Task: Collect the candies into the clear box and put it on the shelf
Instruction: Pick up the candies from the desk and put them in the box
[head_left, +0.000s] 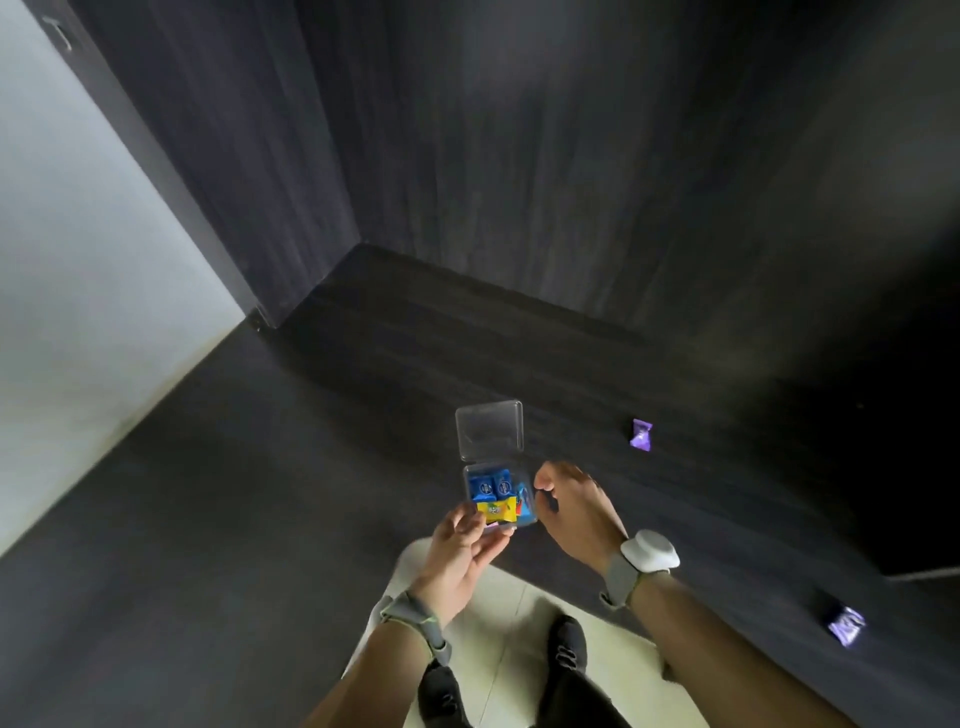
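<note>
A small clear box (488, 441) with its hinged lid standing up holds several wrapped candies, blue ones and a yellow one (496, 510). My left hand (460, 558) grips the box from below at its near edge. My right hand (574, 506) hovers just right of the box, fingers curled loosely with nothing visible in them. Two purple candies lie on the dark surface: one (641, 434) beyond my right hand, another (845, 625) at the near right.
The dark wooden shelf surface (395, 353) runs back to dark panel walls. A pale wall (78, 234) stands at the left. Light floor tiles (511, 623) and my dark shoes show below the front edge.
</note>
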